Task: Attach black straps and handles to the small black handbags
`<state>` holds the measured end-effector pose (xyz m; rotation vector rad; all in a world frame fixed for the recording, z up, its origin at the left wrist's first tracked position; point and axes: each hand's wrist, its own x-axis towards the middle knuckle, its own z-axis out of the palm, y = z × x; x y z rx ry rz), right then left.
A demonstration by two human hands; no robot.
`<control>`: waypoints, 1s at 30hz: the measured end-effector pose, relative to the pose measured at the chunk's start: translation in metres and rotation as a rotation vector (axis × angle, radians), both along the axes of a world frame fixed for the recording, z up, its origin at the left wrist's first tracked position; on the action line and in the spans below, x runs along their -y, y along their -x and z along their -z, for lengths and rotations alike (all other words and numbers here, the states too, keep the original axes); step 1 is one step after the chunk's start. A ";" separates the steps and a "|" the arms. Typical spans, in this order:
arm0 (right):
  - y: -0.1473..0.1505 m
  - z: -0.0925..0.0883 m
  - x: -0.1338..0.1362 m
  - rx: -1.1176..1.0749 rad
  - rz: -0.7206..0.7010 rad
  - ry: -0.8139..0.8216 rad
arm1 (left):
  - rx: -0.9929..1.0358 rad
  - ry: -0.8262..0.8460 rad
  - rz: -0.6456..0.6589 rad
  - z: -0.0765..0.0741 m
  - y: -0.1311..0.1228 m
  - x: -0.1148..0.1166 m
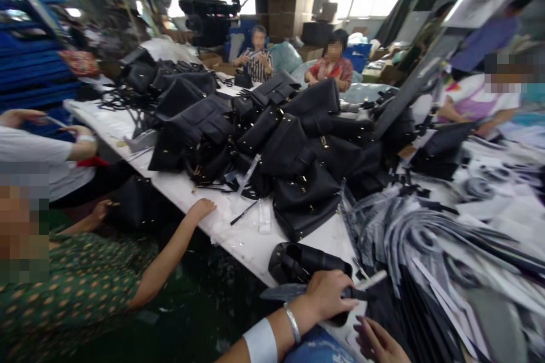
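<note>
My left hand [330,295], with a silver bangle at the wrist, is closed on a black strap [361,294] whose short end sticks out to the right. Just behind that hand a small black bag [309,258] lies on its side at the near edge of the white table [244,238]. At the bottom edge my right hand [381,340] shows only in part, its fingers apart and nothing visible in them. Between my hands and my body there is something blue with pale marks [319,349].
Black handbags [306,198] are heaped along the table. Wrapped black strips [400,221] pile up on the right. A co-worker in a green dotted top [93,272] sits on the left, one hand [202,209] at the table edge. Several other people sit across and around the table.
</note>
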<state>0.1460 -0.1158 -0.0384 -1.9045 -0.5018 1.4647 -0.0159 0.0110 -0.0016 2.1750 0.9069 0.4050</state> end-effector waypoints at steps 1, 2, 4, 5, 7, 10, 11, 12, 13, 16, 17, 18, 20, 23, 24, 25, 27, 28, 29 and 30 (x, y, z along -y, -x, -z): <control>0.004 -0.002 -0.003 0.005 0.060 -0.022 | 0.011 0.008 0.000 -0.004 0.001 0.001; 0.008 -0.004 -0.007 -0.001 0.111 -0.042 | 0.020 0.013 -0.001 -0.008 0.002 0.001; 0.012 -0.009 -0.016 -0.013 0.208 -0.124 | 0.026 0.024 -0.006 -0.013 0.002 0.000; 0.013 -0.010 -0.020 -0.011 0.254 -0.163 | 0.029 0.028 0.000 -0.014 0.001 -0.002; 0.013 -0.010 -0.027 -0.069 0.340 -0.207 | 0.034 0.035 0.011 -0.015 -0.002 -0.004; 0.013 -0.007 -0.030 -0.302 0.514 -0.225 | 0.026 0.041 0.037 -0.014 -0.004 -0.006; 0.013 -0.005 -0.030 -0.383 0.576 -0.232 | 0.016 0.043 0.040 -0.014 -0.004 -0.005; 0.013 -0.003 -0.031 -0.448 0.630 -0.244 | 0.004 0.045 0.040 -0.015 -0.003 -0.004; 0.013 -0.002 -0.031 -0.495 0.673 -0.260 | -0.012 0.049 0.039 -0.016 -0.003 -0.004; 0.009 0.003 -0.032 -0.557 0.754 -0.312 | -0.064 0.067 0.036 -0.022 -0.005 -0.002; 0.007 0.005 -0.031 -0.568 0.780 -0.323 | -0.079 0.078 0.037 -0.024 -0.007 -0.002; 0.005 0.006 -0.031 -0.580 0.808 -0.331 | -0.093 0.090 0.034 -0.028 -0.009 -0.001; 0.002 0.007 -0.029 -0.571 0.857 -0.344 | -0.136 0.118 -0.004 -0.034 -0.013 0.000; -0.001 0.005 -0.025 -0.525 0.854 -0.354 | -0.224 0.151 -0.137 -0.042 -0.019 0.001; 0.000 0.003 -0.024 -0.531 0.833 -0.358 | -0.250 0.173 -0.170 -0.043 -0.021 0.001; 0.001 0.002 -0.024 -0.556 0.804 -0.363 | -0.274 0.211 -0.181 -0.043 -0.022 0.001; 0.003 -0.001 -0.025 -0.635 0.732 -0.375 | -0.325 0.308 -0.156 -0.040 -0.026 -0.002; 0.005 -0.002 -0.027 -0.661 0.694 -0.380 | -0.355 0.353 -0.138 -0.038 -0.028 -0.005; 0.007 -0.003 -0.028 -0.672 0.659 -0.384 | -0.385 0.389 -0.123 -0.035 -0.031 -0.008; 0.009 -0.003 -0.030 -0.666 0.629 -0.386 | -0.413 0.412 -0.115 -0.031 -0.034 -0.010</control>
